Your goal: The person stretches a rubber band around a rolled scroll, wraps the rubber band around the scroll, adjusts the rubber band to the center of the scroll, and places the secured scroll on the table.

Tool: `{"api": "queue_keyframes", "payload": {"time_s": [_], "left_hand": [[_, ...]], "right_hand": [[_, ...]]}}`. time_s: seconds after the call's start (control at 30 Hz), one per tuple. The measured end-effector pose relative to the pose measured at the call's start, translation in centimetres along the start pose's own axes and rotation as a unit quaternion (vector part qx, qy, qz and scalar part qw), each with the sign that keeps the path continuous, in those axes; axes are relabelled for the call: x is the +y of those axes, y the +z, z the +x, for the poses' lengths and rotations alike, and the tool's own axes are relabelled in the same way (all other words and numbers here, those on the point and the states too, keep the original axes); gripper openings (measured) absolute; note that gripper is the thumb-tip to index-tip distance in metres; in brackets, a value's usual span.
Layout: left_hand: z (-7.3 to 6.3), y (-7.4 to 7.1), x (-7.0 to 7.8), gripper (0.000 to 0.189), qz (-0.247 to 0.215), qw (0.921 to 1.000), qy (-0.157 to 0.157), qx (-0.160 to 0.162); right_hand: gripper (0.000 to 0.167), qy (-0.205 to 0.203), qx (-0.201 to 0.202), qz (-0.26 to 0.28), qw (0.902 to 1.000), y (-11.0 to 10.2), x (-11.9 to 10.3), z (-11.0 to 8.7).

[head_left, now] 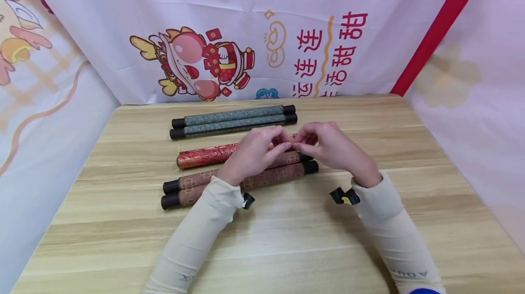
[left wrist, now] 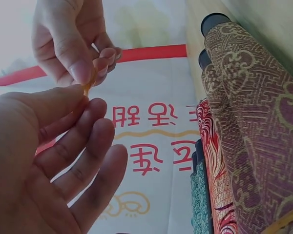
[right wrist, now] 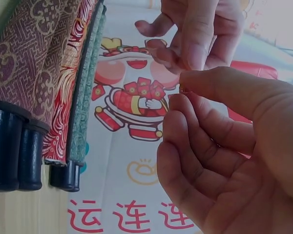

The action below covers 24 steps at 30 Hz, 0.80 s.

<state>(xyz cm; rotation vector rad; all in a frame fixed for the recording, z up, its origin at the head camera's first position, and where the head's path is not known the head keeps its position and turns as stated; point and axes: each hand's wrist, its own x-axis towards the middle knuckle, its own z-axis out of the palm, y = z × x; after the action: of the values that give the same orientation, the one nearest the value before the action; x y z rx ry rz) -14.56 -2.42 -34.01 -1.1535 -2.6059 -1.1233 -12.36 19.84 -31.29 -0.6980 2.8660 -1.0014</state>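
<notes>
My left hand point(head_left: 255, 153) and right hand point(head_left: 331, 147) meet fingertip to fingertip above the right part of the scrolls. Between them is a small yellow rubber band point(left wrist: 87, 87), pinched by thumb and forefinger on both sides; the fingers hide most of it. Under the hands lie a red patterned scroll point(head_left: 208, 155) and two brown scrolls point(head_left: 279, 174) with black end knobs, side by side. The left forearm covers part of the brown pair. In the left wrist view, a thin yellow strip point(left wrist: 285, 220) crosses the nearest brown scroll.
Two teal scrolls point(head_left: 234, 114) with black ends lie together farther back on the wooden table point(head_left: 287, 239). A printed white cloth point(head_left: 262, 20) hangs behind the table, with more cloth at both sides. Small black devices point(head_left: 345, 196) sit at the sleeve cuffs.
</notes>
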Motion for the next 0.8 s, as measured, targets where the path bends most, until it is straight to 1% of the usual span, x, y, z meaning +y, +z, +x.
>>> {"api": "queue_keyframes", "payload": {"time_s": [0.1, 0.23, 0.4, 0.47, 0.57, 0.63, 0.8], "left_hand": [[-0.1, -0.2, -0.3, 0.010, -0.008, 1.0000, -0.001, 0.004], [-0.1, -0.7, -0.8, 0.012, -0.032, 0.9994, -0.009, 0.010], [-0.1, -1.2, -0.9, 0.014, -0.090, 0.9953, -0.028, 0.024], [-0.1, -1.2, -0.8, 0.014, -0.111, 0.9928, -0.037, 0.025], [0.0, -1.0, -0.5, 0.011, -0.134, 0.9902, -0.037, 0.017], [0.0, -0.9, -0.4, 0.009, -0.141, 0.9892, -0.035, 0.013], [-0.1, -0.9, -0.4, 0.008, -0.137, 0.9896, -0.038, 0.020]], "right_hand": [[0.005, -0.004, 0.000, -0.001, 1.0000, -0.1, 0.2, 0.0], [0.005, -0.011, 0.002, -0.003, 0.9999, -0.4, 0.5, -0.1], [0.005, -0.019, 0.009, -0.002, 0.9998, -0.9, 0.3, -0.3], [0.005, -0.021, 0.000, 0.002, 0.9998, -1.0, 0.2, -0.3], [0.004, -0.024, -0.019, 0.010, 0.9995, -1.0, 0.0, -0.4], [0.005, -0.023, -0.021, 0.018, 0.9993, -1.0, 0.0, -0.4], [0.010, -0.017, 0.019, 0.034, 0.9991, -1.0, 0.2, -0.4]]}}
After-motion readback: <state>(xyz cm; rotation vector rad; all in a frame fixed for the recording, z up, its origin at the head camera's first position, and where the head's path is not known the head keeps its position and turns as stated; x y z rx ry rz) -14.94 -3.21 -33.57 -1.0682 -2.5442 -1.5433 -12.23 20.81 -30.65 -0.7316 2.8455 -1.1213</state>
